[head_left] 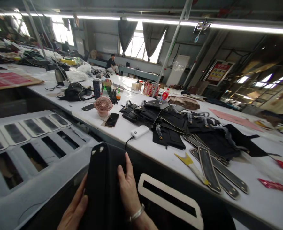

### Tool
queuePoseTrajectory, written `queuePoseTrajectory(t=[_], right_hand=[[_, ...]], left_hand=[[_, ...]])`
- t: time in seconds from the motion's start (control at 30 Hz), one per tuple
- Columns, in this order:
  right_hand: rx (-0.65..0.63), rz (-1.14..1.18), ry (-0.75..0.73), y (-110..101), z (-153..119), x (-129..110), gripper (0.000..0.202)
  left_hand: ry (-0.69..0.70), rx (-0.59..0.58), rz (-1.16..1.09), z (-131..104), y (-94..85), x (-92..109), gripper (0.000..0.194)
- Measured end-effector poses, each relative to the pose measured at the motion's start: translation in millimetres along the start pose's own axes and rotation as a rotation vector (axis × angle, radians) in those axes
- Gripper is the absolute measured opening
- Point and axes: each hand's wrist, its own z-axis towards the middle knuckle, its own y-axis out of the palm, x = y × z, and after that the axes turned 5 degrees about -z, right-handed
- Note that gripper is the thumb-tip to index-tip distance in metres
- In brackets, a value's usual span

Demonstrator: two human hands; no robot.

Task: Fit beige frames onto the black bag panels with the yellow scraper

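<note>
Both hands hold a black, box-shaped bag piece [103,185] upright and slightly tilted, low in the middle of the view. Two small whitish marks show near its top left edge. My left hand [75,206] grips its left side, the thumb in sight and the other fingers partly hidden. Against the right side presses my right hand [129,185], fingers pointing up, with a silver bangle at the wrist. To the right of that hand lies a cream oval-cornered frame [170,199] with a long slot, on a dark surface.
Across the white table [156,163] are black bags [170,118], dark strap pieces [208,169], a yellow-handled tool [191,166], a power bank [139,131], a phone [112,119] and a pink fan [103,106]. On the left, panels [14,132] lie on a grey slotted surface. A person [112,64] sits far back.
</note>
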Motion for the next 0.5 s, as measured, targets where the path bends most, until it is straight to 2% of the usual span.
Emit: queuePoseTrajectory(t=[0.07, 0.2, 0.33, 0.4, 0.5], right_hand=[[-0.002, -0.096, 0.026, -10.7, -19.4, 6.7, 0.065], [0.032, -0.112, 0.035, -24.5, -47.8, 26.3, 0.062], [0.12, -0.105, -0.04, -22.5, -68.0, 36.3, 0.057], [0.18, -0.194, -0.125, -19.9, -73.8, 37.7, 0.056], [0.245, -0.352, -0.22, -18.5, -76.0, 37.9, 0.056]], left_hand=[[0.058, -0.073, 0.076, -11.9, -0.2, -2.4, 0.068], [0.125, -0.224, 0.176, -19.3, 3.9, -25.4, 0.065], [0.108, -0.187, 0.093, -17.7, 11.2, -38.9, 0.065], [0.084, -0.159, 0.014, -18.1, 14.6, -39.8, 0.066], [0.072, -0.207, 0.006, -18.8, 16.7, -37.3, 0.072]])
